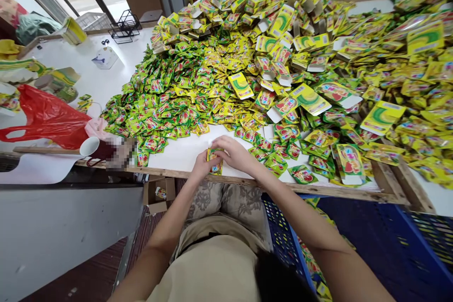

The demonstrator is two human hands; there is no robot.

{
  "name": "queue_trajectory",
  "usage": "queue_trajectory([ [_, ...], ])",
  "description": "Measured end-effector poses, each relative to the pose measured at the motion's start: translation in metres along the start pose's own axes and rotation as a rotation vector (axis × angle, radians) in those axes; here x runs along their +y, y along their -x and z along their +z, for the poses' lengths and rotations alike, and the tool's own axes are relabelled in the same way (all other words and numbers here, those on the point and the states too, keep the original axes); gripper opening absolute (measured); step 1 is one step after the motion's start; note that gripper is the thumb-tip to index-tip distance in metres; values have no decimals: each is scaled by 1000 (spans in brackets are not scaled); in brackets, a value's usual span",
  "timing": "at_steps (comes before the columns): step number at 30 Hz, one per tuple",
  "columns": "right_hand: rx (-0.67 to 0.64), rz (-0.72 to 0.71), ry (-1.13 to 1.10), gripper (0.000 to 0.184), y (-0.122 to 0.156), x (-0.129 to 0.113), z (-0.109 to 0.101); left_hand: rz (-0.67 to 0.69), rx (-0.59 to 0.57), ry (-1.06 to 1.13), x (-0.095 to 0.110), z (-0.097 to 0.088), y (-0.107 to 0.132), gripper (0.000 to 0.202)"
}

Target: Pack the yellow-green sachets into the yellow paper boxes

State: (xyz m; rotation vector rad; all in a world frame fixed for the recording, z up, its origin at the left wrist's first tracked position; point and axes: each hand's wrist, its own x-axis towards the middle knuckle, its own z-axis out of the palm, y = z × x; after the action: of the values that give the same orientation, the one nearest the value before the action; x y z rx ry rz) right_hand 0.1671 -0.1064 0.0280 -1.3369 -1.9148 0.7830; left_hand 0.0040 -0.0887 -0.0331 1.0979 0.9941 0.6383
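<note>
My left hand (201,166) is closed round the left side of a small yellow printed box (215,168), at the table's front edge. From the right, my right hand (233,153) reaches over the same box, its thumb on the front and its curled fingers at the top, partly hiding it. Beyond my hands lies a heap of small green candy packets (170,99) mixed with yellow ones. Flat-topped yellow boxes (240,86), some with open flaps, rest on and behind the heap.
A dark mug (102,148) and a red plastic bag (49,118) sit at the left. A black wire rack (124,27) stands further back. Below the table are a cardboard box (155,204) and a blue crate (283,226). A wooden rim (244,180) borders the table.
</note>
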Motion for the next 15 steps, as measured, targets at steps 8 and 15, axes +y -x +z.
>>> queue_trajectory([
  [8,79,486,-875,38,24,32,23,28,-111,-101,-1,3,0,47],
  [15,-169,552,-1189,43,12,31,21,-98,-227,228,9,-1,-5,60],
])
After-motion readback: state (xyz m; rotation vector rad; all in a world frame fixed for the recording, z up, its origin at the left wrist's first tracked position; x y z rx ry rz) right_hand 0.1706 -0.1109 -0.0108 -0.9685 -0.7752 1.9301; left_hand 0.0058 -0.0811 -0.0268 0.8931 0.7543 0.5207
